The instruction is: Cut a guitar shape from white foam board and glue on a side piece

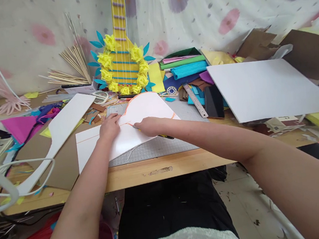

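Note:
A white foam board (pixel 146 107) with an orange outline lies on the grey cutting mat (pixel 182 113); its far side is rounded and its near left part is a broad flat strip. My left hand (pixel 110 126) rests flat on the board, fingers spread out, left of the line. In my right hand (pixel 147 127) is a utility knife (pixel 166 137), its blade tip at the orange line and its dark and yellow end showing below the wrist. The fingers wrap round it, and most of the handle is hidden. A thin white offcut (pixel 130 153) lies near the board's front edge.
A yellow flower-trimmed paper guitar (pixel 124 59) stands behind the board. A steel ruler (pixel 195 101) and a phone (pixel 214 102) lie to the right, by a large white board (pixel 263 89). Leftward are a cut white piece (pixel 64 127), brown cardboard (pixel 64 172) and a white cable (pixel 22 162).

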`<control>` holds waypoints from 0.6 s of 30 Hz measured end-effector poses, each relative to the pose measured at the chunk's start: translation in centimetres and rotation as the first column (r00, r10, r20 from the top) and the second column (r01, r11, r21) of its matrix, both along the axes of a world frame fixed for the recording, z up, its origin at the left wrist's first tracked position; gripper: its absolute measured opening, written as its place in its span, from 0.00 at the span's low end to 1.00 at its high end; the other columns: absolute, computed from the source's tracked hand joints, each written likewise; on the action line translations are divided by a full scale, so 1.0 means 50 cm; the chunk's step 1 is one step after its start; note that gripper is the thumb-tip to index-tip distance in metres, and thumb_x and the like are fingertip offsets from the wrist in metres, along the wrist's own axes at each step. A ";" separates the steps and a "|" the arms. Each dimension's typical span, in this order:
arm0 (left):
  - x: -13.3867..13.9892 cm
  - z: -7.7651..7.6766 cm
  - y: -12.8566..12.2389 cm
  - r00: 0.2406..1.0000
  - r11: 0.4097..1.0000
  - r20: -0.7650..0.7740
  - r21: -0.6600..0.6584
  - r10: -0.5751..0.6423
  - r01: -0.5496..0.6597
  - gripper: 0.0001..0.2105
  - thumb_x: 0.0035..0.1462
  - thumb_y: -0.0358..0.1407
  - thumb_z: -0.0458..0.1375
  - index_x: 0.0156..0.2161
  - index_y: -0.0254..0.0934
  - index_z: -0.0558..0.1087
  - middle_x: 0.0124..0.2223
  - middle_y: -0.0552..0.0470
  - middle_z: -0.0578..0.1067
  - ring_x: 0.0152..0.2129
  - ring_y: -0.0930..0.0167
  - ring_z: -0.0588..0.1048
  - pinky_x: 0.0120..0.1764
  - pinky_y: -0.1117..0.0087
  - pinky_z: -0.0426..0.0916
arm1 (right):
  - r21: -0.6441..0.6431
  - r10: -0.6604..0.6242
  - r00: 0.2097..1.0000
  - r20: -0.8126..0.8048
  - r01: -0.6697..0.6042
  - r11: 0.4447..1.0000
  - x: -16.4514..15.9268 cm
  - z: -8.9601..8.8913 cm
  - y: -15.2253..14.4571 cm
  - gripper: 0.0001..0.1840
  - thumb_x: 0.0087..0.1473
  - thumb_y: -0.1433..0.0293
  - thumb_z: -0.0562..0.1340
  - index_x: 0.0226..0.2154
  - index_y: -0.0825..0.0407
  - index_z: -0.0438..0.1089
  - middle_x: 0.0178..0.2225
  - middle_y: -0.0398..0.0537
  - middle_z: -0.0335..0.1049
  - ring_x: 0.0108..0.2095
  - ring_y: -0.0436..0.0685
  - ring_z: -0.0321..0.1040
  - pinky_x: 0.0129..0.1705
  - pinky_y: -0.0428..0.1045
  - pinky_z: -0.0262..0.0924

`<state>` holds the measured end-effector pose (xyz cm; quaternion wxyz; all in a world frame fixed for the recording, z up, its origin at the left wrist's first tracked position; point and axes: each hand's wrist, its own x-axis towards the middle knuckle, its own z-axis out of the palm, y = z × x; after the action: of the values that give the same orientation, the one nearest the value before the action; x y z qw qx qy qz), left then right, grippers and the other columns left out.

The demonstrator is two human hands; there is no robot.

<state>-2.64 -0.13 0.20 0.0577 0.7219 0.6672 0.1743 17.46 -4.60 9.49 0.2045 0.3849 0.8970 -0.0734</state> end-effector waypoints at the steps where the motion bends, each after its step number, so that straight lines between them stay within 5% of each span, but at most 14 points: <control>1: 0.000 0.001 0.000 1.000 1.000 -0.001 -0.001 0.003 -0.003 0.23 0.56 0.27 0.44 0.52 0.42 0.73 0.58 0.52 0.68 0.55 0.67 0.65 0.64 0.61 0.44 | 0.001 0.005 1.000 0.001 -0.005 1.000 0.002 0.001 -0.001 0.32 0.53 0.79 0.56 0.61 0.58 0.54 0.46 0.64 0.71 0.45 0.62 0.70 0.41 0.50 0.61; 18: 0.000 -0.002 -0.001 1.000 1.000 -0.027 -0.001 -0.003 0.003 0.23 0.56 0.27 0.44 0.53 0.40 0.72 0.59 0.52 0.67 0.56 0.67 0.64 0.64 0.61 0.45 | -0.016 0.042 0.999 -0.015 -0.042 0.999 0.035 -0.013 -0.004 0.26 0.58 0.75 0.49 0.59 0.56 0.56 0.44 0.62 0.71 0.44 0.61 0.70 0.39 0.50 0.58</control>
<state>-2.63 -0.19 0.11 0.0491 0.7251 0.6670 0.1640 19.20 -4.80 8.86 0.2028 0.3637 0.9057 -0.0792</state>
